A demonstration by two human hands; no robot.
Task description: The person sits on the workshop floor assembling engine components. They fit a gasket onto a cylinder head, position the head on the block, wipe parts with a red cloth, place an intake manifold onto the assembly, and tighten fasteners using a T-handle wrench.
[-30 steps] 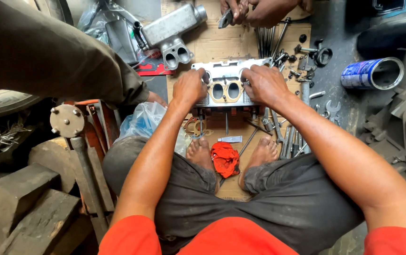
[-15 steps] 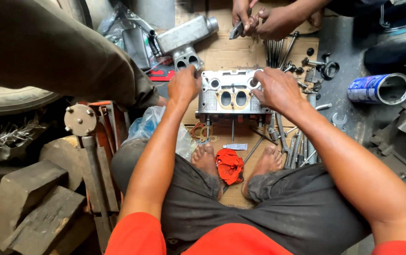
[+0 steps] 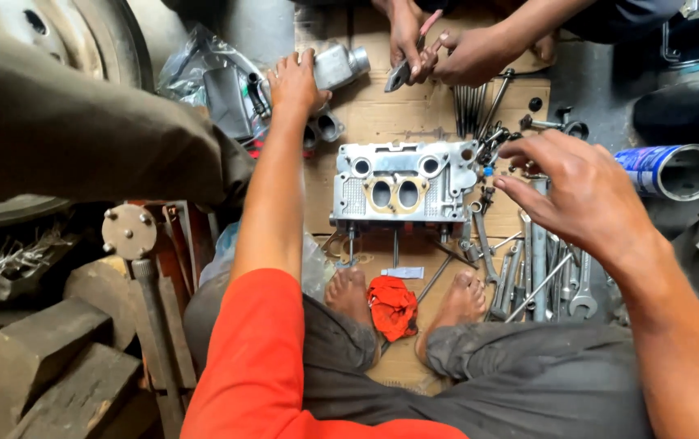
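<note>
Whereas both hands gripped the cylinder head (image 3: 405, 185) half a second ago, it now lies untouched on the cardboard (image 3: 390, 122). Left hand (image 3: 294, 80) rests spread on the grey manifold (image 3: 335, 67); right hand (image 3: 581, 191) hovers, fingers loosely spread, over the wrenches (image 3: 544, 280).

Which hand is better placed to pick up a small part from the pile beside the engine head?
The right hand: it hovers open just over the small parts beside the engine head, while the left hand rests far off on the grey casting.
</note>
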